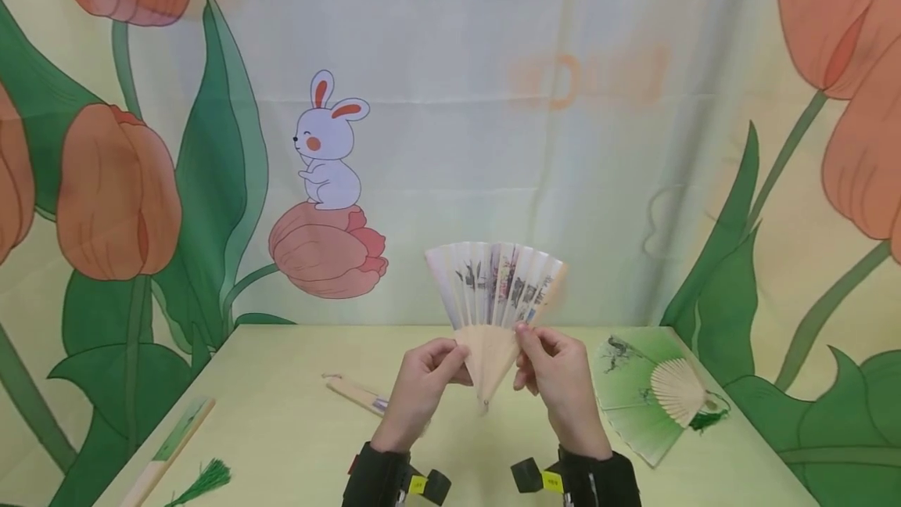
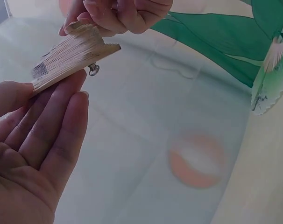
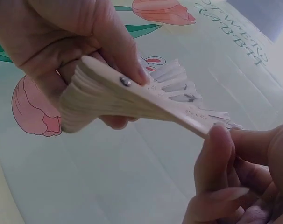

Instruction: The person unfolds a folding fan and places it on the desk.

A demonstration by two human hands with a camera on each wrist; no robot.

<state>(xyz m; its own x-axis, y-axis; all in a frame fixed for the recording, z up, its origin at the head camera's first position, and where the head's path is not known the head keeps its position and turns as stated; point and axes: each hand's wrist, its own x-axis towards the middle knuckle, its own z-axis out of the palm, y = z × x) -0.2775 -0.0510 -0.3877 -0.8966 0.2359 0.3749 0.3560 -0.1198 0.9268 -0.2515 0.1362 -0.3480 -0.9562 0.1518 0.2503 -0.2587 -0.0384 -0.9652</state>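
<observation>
A flat, pale-yellow surface (image 1: 281,444) is carrying an open, wood-ribbed green fan (image 1: 647,397) at three o'clock, a closed pale wooden fan (image 1: 355,395) at ten, and a closed green-and-wood fan (image 1: 171,448) at eight.

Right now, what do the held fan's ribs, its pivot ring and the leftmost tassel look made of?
Ribs: likely bamboo or wood, matte; pale tan slats. Pivot ring: probably metal, shiny; silvery grey with glints. Tassel: likely thread, sheen unclear; fine green strands splay out.

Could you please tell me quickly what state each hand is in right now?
Left hand: closed, pinching the left edge of the partly spread fan.
Right hand: closed, pinching the same fan's right edge.
</observation>
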